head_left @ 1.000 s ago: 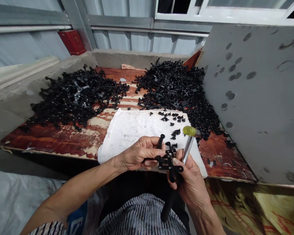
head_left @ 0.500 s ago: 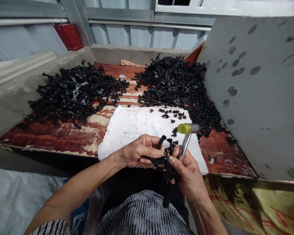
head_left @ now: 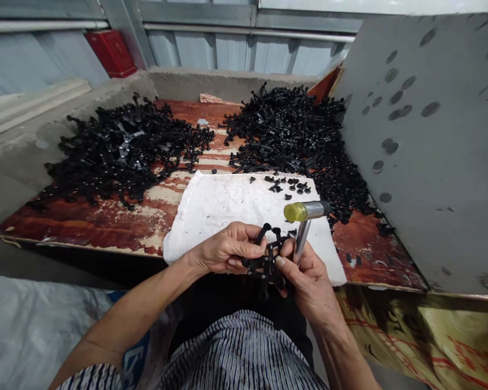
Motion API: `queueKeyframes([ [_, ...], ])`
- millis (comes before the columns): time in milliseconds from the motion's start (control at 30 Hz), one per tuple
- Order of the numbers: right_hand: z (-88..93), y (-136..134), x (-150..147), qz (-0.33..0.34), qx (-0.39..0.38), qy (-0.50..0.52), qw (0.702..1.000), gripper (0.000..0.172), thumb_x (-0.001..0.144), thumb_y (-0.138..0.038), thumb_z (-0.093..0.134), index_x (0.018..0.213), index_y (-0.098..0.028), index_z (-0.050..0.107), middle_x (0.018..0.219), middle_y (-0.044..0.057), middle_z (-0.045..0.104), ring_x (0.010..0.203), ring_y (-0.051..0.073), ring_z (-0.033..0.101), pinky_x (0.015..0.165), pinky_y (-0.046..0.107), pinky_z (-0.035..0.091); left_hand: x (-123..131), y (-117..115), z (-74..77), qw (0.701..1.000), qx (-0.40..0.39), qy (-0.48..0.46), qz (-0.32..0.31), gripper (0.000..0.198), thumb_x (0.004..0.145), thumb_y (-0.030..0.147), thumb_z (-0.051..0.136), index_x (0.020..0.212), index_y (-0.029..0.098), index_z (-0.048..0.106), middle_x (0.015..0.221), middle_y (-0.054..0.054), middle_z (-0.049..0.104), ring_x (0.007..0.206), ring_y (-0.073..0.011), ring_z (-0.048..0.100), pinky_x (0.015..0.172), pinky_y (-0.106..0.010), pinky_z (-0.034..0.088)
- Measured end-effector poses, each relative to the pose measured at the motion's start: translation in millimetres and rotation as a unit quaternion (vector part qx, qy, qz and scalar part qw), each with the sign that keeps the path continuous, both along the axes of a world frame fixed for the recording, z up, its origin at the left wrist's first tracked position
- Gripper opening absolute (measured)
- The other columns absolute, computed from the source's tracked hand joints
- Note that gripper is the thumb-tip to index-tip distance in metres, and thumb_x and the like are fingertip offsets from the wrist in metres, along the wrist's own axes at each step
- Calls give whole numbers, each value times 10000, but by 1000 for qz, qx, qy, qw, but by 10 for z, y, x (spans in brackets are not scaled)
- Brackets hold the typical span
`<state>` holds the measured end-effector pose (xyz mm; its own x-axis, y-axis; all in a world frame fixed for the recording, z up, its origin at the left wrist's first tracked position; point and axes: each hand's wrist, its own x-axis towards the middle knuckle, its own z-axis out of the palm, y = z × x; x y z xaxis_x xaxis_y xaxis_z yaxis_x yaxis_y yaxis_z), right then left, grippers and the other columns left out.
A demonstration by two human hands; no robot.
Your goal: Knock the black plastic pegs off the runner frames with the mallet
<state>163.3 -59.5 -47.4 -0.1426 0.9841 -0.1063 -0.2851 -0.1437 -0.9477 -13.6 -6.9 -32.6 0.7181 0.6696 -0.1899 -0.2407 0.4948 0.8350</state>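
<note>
My left hand and my right hand are both closed on a black branched plastic piece, held just in front of my body at the near edge of a white pad. My right hand also grips a small hammer with a metal shaft and a yellow-tipped head, which points up and to the left above my fingers. Several small black bits lie loose on the far part of the pad.
A worn red-brown board carries a left heap of black plastic pieces and a right heap of black plastic pieces. A grey spotted panel stands at the right. A red box sits at the back left.
Both hands and the black piece have drawn a little nearer and lower. The hammer head has tipped further to the left. The view has tilted down slightly.
</note>
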Motion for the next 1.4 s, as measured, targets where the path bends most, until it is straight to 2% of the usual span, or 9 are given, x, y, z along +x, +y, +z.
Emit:
queueKeyframes([
  [100,-45,-2,-8,-9,5,0,1000,382,742,-454,781,780,-220,481,568,-83,509,421,50,417,358,143,375,5,-21,14,998,1,-19,-54,344,712,375,809,784,129,580,505,81,430,334,9,244,314,-154,157],
  [267,-78,-36,14,6,-9,15,1000,395,733,-409,804,830,-231,465,578,-101,513,402,35,398,364,136,355,-1,-43,-10,999,7,-5,-33,352,711,381,811,775,127,576,547,71,444,354,12,252,326,-164,151],
  [433,-45,-57,9,19,-21,56,998,419,699,-385,828,811,-223,458,649,-76,563,458,42,449,390,139,389,-2,-60,-58,999,11,3,-49,367,688,409,813,790,127,602,542,58,488,349,3,260,320,-168,172],
  [700,-46,-82,-33,-21,-55,77,995,416,681,-354,833,826,-230,464,656,-94,543,433,35,409,336,129,370,-4,-111,-85,998,65,8,25,372,691,422,811,724,131,581,657,22,553,440,-19,378,360,-166,233],
  [867,-13,-99,-58,-58,-63,80,993,441,652,-366,851,828,-230,469,623,-112,541,386,25,406,326,127,368,15,-151,-73,995,82,3,62,349,736,415,784,745,138,572,599,49,497,403,-8,319,342,-160,212],
  [1033,40,-99,-106,-94,-84,94,987,509,577,-394,888,805,-228,463,644,-97,587,404,33,446,333,130,384,60,-182,-90,994,57,-23,95,360,741,434,777,764,136,576,627,34,524,401,-2,310,330,-143,190],
  [1133,49,-101,-115,-102,-100,92,985,541,546,-422,896,802,-230,459,613,-100,569,388,38,439,315,132,377,38,-183,-98,996,41,-52,62,385,744,476,759,815,142,582,658,31,521,417,-5,323,353,-145,222],
  [1233,36,-101,-106,-107,-103,89,985,558,538,-431,899,803,-231,451,618,-98,574,401,39,454,342,137,405,1,-186,-97,997,35,-65,19,402,695,416,811,870,154,562,652,59,486,425,2,300,372,-140,228],
  [1400,10,-101,-87,-88,-106,82,987,539,561,-463,887,830,-235,479,546,-105,532,374,52,423,312,142,358,-18,-210,-120,996,37,-82,3,399,709,383,807,895,162,531,664,70,470,438,5,281,375,-130,235],
])
